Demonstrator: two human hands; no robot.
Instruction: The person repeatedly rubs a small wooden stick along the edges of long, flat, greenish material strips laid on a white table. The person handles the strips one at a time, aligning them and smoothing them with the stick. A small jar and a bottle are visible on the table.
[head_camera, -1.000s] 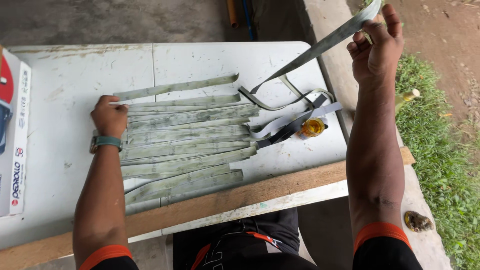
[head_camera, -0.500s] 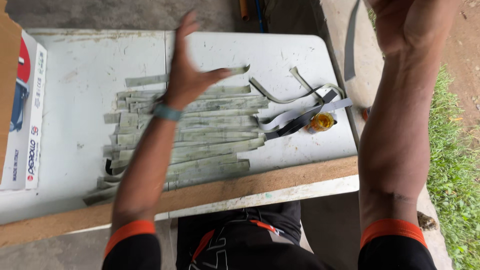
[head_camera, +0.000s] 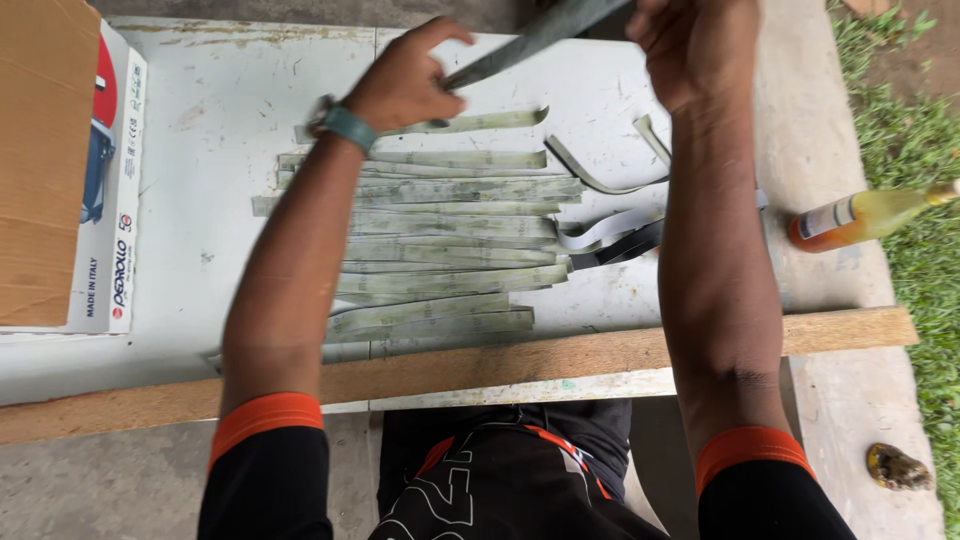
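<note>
Both hands are raised over a white table (head_camera: 200, 130). Between them stretches a long grey-green strip (head_camera: 540, 35). My right hand (head_camera: 690, 45) grips its upper end near the top edge of the view. The fingers of my left hand (head_camera: 405, 80), which wears a teal wristband, pinch its lower end. Beneath my arms, several similar pale green strips (head_camera: 450, 235) lie side by side in a flat row on the table. A few curled strips (head_camera: 610, 185) and a dark one (head_camera: 625, 245) rest at the row's right end.
A wooden plank (head_camera: 560, 360) runs along the table's near edge. A cardboard box (head_camera: 60, 170) stands at the left. A bottle of yellow liquid (head_camera: 860, 215) lies on the concrete at the right, with grass beyond. A small brown lump (head_camera: 897, 466) sits lower right.
My left hand lifted off the row of strips and took the lower end of the strip held by my right hand. My right hand came in toward the middle.
</note>
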